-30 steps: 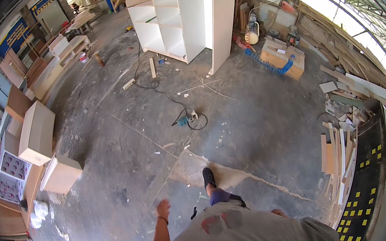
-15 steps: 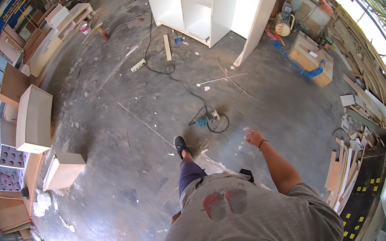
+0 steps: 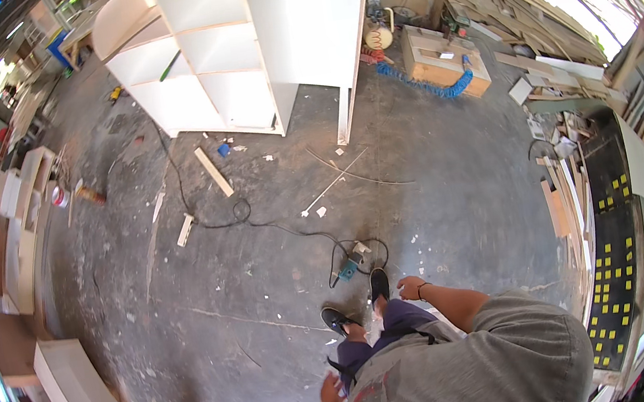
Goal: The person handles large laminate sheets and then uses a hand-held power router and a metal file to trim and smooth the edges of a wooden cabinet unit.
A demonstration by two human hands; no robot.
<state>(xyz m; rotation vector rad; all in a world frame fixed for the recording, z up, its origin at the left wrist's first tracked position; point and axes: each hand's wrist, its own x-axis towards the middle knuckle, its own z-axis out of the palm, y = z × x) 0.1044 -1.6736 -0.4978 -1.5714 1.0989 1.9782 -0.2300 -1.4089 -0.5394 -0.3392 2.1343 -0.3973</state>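
right hand (image 3: pixel 411 288) looks empty, fingers loosely parted, near teal power tool (image 3: pixel 347 270); left hand (image 3: pixel 331 392) low, can't tell grip; looped black cord (image 3: pixel 386 253) beside shoe (image 3: pixel 379 281) could snag foot.

Ahead and to the right of my right hand (image 3: pixel 411 288), open concrete floor (image 3: pixel 469 206) gives me passage as far as the wood strips (image 3: pixel 558 211). Just past my shoes (image 3: pixel 379 284), the teal power tool (image 3: pixel 348 271) and its looped black cord (image 3: pixel 293 231) obstruct; farther on, the white cabinet (image 3: pixel 315 23) blocks. Left of my left hand (image 3: pixel 330 389), there's room up to the pale box (image 3: pixel 78 387).
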